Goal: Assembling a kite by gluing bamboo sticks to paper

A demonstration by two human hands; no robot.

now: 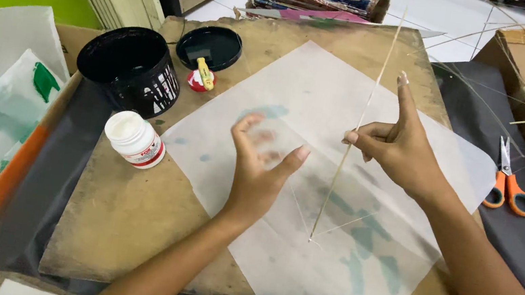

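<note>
**Thin stick pinched over loose paper — where it could slip**

The right hand (399, 149) was clamped on a thin bamboo stick (354, 129), thumb and curled fingers pinching it about midway while the index finger pointed straight up. The stick ran steeply from beyond the far edge of the board down to a tip resting on the translucent paper sheet (313, 175), just below and between the two hands. The left hand (259, 168) hovered beside the stick with fingers spread apart and curved, holding nothing; its fingertips were blurred, so contact with the paper could not be told.

The likeliest trouble, as I judged it, lay in the single pinch point — a stick that slender could bow or snap if squeezed or levered against the paper, and its lower tip could skate sideways. The sheet lay loose on the wooden counter (129, 218), so a push from either hand could drag or crease it. A fine thread (341, 223) appeared to lead off near the tip and could snag a finger.

To the left of the left hand stood an open white glue jar (134, 138) and a black tub (128, 67), close enough for a sweeping wrist to knock. Orange-handled scissors (509, 183) lay to the right of the right hand.
</note>
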